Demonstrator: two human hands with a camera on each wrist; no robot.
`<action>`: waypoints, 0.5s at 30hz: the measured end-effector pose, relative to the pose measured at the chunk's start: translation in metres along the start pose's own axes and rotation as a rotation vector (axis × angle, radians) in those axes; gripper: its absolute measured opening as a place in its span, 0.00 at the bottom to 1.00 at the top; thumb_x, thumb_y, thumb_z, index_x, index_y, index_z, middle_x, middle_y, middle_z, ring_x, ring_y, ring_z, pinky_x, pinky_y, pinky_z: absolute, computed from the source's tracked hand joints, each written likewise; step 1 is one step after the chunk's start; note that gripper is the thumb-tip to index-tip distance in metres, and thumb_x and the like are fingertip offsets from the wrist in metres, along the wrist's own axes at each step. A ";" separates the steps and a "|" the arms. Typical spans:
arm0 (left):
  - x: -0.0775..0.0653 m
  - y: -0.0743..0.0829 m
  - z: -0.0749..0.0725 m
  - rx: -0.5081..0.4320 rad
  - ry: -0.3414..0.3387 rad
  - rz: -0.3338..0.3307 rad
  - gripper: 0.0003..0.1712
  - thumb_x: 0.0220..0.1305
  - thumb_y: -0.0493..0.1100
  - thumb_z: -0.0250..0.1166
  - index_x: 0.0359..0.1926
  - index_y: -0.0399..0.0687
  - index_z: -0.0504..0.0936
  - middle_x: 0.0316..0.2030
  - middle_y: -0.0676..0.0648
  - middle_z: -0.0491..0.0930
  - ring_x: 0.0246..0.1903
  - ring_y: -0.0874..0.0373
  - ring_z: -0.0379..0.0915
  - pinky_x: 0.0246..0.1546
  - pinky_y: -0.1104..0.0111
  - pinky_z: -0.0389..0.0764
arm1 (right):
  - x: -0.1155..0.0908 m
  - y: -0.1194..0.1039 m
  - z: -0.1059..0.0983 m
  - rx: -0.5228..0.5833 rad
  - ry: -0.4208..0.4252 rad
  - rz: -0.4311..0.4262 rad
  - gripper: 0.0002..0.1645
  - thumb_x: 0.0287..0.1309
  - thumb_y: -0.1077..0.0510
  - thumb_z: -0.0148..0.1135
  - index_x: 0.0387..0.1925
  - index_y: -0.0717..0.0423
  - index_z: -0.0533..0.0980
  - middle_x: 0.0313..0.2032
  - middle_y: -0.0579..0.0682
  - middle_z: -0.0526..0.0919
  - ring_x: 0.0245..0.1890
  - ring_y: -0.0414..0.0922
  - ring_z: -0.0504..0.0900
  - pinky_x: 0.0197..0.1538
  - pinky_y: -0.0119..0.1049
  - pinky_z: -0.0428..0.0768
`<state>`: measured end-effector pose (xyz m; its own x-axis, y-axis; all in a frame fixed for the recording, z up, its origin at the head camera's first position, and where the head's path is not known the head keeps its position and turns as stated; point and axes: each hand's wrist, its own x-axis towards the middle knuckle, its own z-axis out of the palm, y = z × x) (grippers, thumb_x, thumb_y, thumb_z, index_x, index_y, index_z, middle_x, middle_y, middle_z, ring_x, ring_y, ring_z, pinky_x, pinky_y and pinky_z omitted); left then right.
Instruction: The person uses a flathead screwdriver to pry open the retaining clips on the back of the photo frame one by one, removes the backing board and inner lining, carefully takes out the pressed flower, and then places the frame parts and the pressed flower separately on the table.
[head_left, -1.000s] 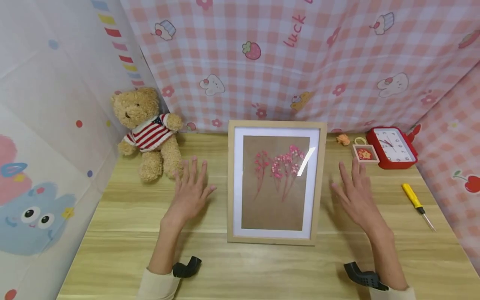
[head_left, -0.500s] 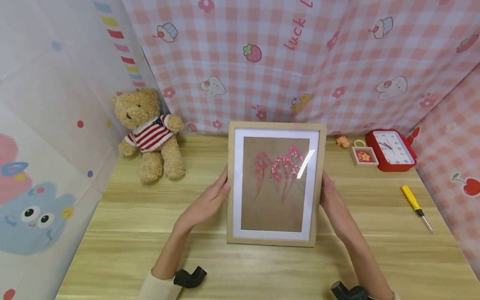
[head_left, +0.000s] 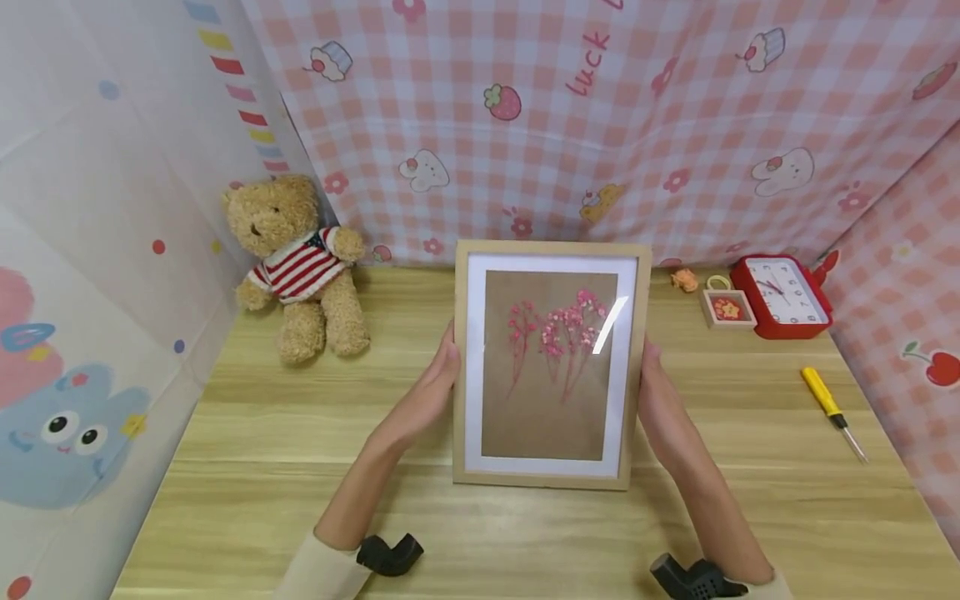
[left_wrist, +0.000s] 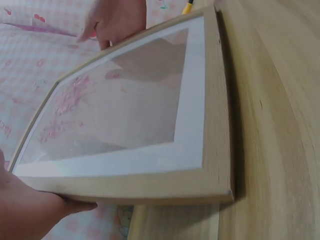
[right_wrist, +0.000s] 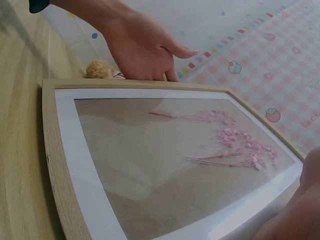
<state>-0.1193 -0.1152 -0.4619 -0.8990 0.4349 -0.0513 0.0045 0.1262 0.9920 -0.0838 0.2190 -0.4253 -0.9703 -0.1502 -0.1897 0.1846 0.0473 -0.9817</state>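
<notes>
A light wooden picture frame (head_left: pixel 556 482) leans upright on the table, facing the person. It has a white mat and pink dried flowers on brown backing behind glass. My left hand (head_left: pixel 422 400) touches its left side, and my right hand (head_left: pixel 663 412) touches its right side. In the right wrist view, the left hand (right_wrist: pixel 142 47) presses against the frame's edge with its thumb sticking out. Over in the left wrist view, the right hand (left_wrist: pixel 120 21) lies along the opposite edge, thumb likewise away from the glass. The frame partly hides the fingertips of both hands.
A teddy bear (head_left: pixel 296 267) in a striped sweater sits at the back left. Along the back right are a red clock (head_left: pixel 783 296), a small square flower-decorated box (head_left: pixel 728 309) and an orange trinket (head_left: pixel 684 280). A yellow-handled screwdriver (head_left: pixel 832 408) lies by the table's right edge.
Both hands were spread flat above the table on either side of the picture frame; they have since moved inward to its sides. The frame stays in place.
</notes>
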 end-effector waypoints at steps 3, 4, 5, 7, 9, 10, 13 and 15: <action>-0.001 0.014 0.005 -0.010 0.027 -0.064 0.50 0.84 0.73 0.26 0.89 0.50 0.25 0.89 0.45 0.22 0.87 0.41 0.16 0.82 0.37 0.23 | 0.002 0.000 0.001 0.049 -0.007 0.024 0.50 0.84 0.29 0.17 0.88 0.53 0.24 0.88 0.49 0.22 0.85 0.47 0.17 0.84 0.52 0.21; -0.001 0.018 0.006 -0.019 0.037 -0.091 0.50 0.84 0.73 0.25 0.89 0.50 0.26 0.89 0.45 0.22 0.87 0.42 0.16 0.82 0.39 0.23 | 0.002 0.000 0.002 0.065 -0.015 0.027 0.50 0.83 0.29 0.17 0.88 0.54 0.23 0.88 0.50 0.22 0.86 0.48 0.17 0.84 0.52 0.20; -0.001 0.021 0.008 -0.041 0.044 -0.118 0.50 0.84 0.73 0.24 0.89 0.51 0.26 0.89 0.45 0.22 0.87 0.44 0.16 0.84 0.42 0.24 | 0.003 0.000 0.002 0.075 -0.022 0.032 0.50 0.83 0.29 0.16 0.88 0.54 0.23 0.89 0.51 0.23 0.86 0.48 0.18 0.84 0.53 0.20; 0.001 0.026 0.009 -0.073 0.057 -0.155 0.49 0.84 0.72 0.22 0.89 0.49 0.26 0.89 0.45 0.22 0.87 0.46 0.16 0.84 0.45 0.24 | 0.005 -0.002 0.001 0.090 -0.039 0.030 0.51 0.83 0.28 0.16 0.88 0.54 0.24 0.89 0.53 0.25 0.86 0.49 0.19 0.84 0.53 0.20; 0.003 0.030 0.010 -0.104 0.065 -0.185 0.48 0.85 0.70 0.22 0.89 0.47 0.25 0.89 0.44 0.21 0.87 0.46 0.15 0.84 0.46 0.24 | 0.009 -0.004 0.000 0.115 -0.053 0.025 0.52 0.82 0.27 0.15 0.88 0.55 0.24 0.88 0.55 0.28 0.86 0.50 0.21 0.84 0.53 0.20; 0.003 0.032 0.011 -0.118 0.069 -0.200 0.48 0.85 0.70 0.22 0.89 0.47 0.25 0.89 0.44 0.21 0.87 0.47 0.14 0.85 0.46 0.23 | 0.010 -0.005 -0.001 0.115 -0.056 0.025 0.53 0.81 0.26 0.15 0.88 0.55 0.24 0.88 0.55 0.28 0.86 0.49 0.21 0.84 0.53 0.20; 0.005 0.036 0.011 -0.132 0.070 -0.217 0.49 0.85 0.70 0.22 0.88 0.44 0.24 0.88 0.43 0.19 0.87 0.46 0.13 0.84 0.46 0.23 | 0.014 -0.008 -0.003 0.128 -0.052 0.031 0.54 0.80 0.26 0.14 0.88 0.56 0.25 0.87 0.58 0.33 0.86 0.49 0.25 0.85 0.52 0.21; 0.005 0.038 0.011 -0.140 0.075 -0.225 0.50 0.84 0.72 0.22 0.88 0.44 0.24 0.88 0.44 0.19 0.87 0.47 0.12 0.84 0.46 0.23 | 0.017 -0.010 -0.003 0.130 -0.043 0.038 0.54 0.81 0.26 0.15 0.88 0.56 0.25 0.87 0.56 0.32 0.85 0.47 0.23 0.84 0.51 0.19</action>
<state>-0.1192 -0.0980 -0.4259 -0.9004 0.3425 -0.2683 -0.2545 0.0855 0.9633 -0.1023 0.2194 -0.4187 -0.9552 -0.1929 -0.2244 0.2423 -0.0742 -0.9674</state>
